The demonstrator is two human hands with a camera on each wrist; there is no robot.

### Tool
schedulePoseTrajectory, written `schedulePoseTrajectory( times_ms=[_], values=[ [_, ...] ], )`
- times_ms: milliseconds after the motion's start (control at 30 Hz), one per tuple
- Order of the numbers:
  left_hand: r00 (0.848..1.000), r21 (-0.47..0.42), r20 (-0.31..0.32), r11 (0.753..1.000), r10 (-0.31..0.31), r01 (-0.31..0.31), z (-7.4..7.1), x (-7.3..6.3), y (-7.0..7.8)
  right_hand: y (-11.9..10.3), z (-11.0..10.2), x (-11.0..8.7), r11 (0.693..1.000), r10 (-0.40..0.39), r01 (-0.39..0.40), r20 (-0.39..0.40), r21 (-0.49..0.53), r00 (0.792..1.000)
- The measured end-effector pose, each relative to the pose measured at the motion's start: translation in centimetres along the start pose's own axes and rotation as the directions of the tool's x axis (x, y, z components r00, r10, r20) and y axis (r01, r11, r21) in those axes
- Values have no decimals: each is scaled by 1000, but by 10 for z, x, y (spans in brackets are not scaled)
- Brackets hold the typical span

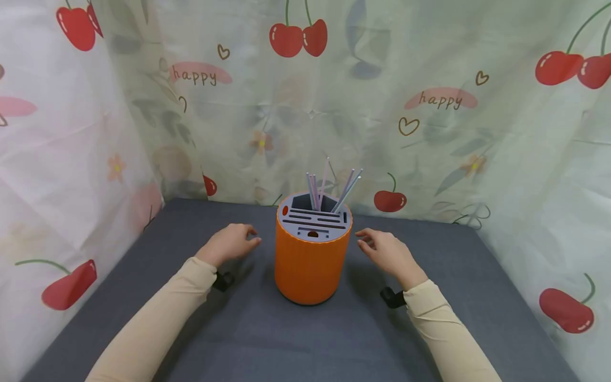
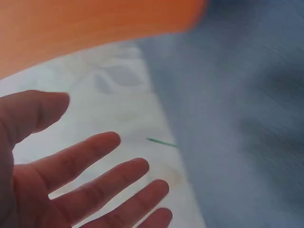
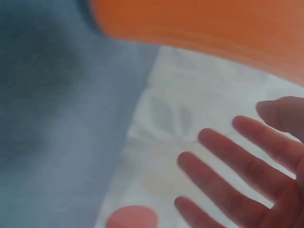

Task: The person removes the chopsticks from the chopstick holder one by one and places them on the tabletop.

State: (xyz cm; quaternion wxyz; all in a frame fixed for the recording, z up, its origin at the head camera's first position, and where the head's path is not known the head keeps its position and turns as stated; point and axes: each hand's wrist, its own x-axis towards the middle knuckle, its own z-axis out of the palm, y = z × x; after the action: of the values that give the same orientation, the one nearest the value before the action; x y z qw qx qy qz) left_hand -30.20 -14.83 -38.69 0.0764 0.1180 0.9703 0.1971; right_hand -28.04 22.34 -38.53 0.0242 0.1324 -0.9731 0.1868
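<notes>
An orange, ribbed round desk organizer (image 1: 310, 268) with a grey slotted top (image 1: 315, 223) stands upright on the dark table. Several thin pastel sticks (image 1: 315, 193) lean out of its rear compartment. To its left is my left hand (image 1: 232, 244), fingers apart and relaxed, with a gap between it and the organizer. On the other side my right hand (image 1: 387, 253) hovers with its fingertips close to the orange wall, holding nothing. Both wrist views show spread fingers beneath the organizer's blurred orange side (image 2: 95, 28).
Dark grey cloth covers the table (image 1: 305, 345). A pale curtain (image 1: 310, 106) printed with cherries and the word "happy" hangs behind it and along both sides. Each wrist carries a small black camera mount, seen at the left cuff and right cuff.
</notes>
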Motion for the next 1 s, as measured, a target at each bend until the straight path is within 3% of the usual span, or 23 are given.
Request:
schedulePoseTrajectory(
  times_ms=[133,233,300,433,467,533,600,767,900,1000],
  values=[
    [998,-180,-32,982,60,-65,-16,-2,9,-7,-18,1,981,-39,52,-71,187,997],
    [994,-355,-53,928,96,-109,-32,-8,21,-15,-36,4,919,-71,128,-162,373,984],
    [991,-497,-65,858,116,-133,-43,-12,31,-23,-47,8,841,-89,189,-215,507,973],
    [982,-725,-71,667,175,-171,-60,-21,48,-37,-63,16,636,-114,284,-277,717,954],
    [980,-755,-71,632,186,-175,-62,-22,52,-40,-65,18,589,-113,292,-280,754,953],
    [976,-785,-70,592,204,-180,-65,-23,57,-46,-68,21,504,-118,307,-287,807,950],
    [975,-801,-62,572,212,-175,-64,-22,61,-50,-69,24,432,-119,308,-285,848,951],
    [984,-835,-13,540,179,-109,-54,-19,67,-56,-64,30,294,-130,318,-292,901,947],
    [991,-842,-5,535,136,-77,-46,-17,68,-58,-61,33,246,-150,323,-293,914,944],
    [994,-845,-15,531,111,-72,-42,-17,68,-58,-59,35,246,-152,320,-290,915,945]
  ],
)
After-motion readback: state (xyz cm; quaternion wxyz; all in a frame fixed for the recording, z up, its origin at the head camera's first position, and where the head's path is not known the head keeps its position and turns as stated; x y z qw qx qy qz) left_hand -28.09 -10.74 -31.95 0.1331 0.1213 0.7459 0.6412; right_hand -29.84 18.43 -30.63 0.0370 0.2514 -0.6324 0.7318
